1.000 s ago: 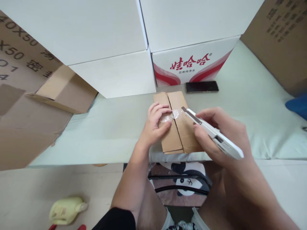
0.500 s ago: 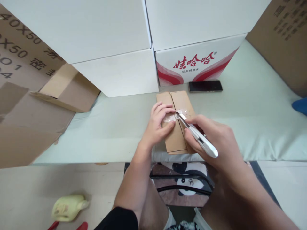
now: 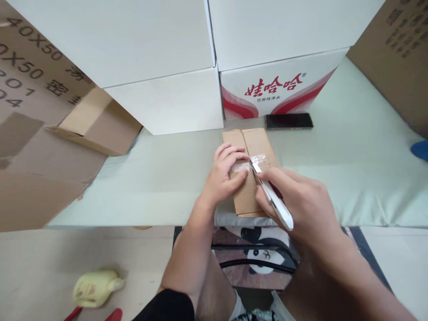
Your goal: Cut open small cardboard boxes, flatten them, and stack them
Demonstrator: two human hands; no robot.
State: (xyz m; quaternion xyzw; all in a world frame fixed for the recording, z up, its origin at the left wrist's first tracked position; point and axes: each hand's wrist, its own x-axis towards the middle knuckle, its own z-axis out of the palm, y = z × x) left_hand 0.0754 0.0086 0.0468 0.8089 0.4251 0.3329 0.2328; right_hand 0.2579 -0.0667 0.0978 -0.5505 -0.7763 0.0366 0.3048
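Observation:
A small cardboard box (image 3: 247,196) lies on the pale green tabletop, its seam running lengthwise between two flaps. Clear tape (image 3: 258,158) crosses that seam. My left hand (image 3: 225,173) rests over the box's left side, fingers spread and lying on the top, thumb apart from them. In my right hand (image 3: 297,196) is a white utility knife (image 3: 276,200), gripped between thumb and fingers. The knife's tip meets the seam at the tape, close to my left fingertips. Part of the box's right side is hidden behind my right hand.
Behind the box stand stacked white cartons (image 3: 160,40), one with red lettering (image 3: 274,87). A black phone (image 3: 289,121) lies before it. Large brown cartons stand at left (image 3: 40,133) and right (image 3: 397,67). A yellow bottle (image 3: 95,289) lies on the floor.
The knife's tip has moved slightly toward me along the seam, and its handle has swung left and steeper. My left hand stays on the box. The whole view has shifted a little.

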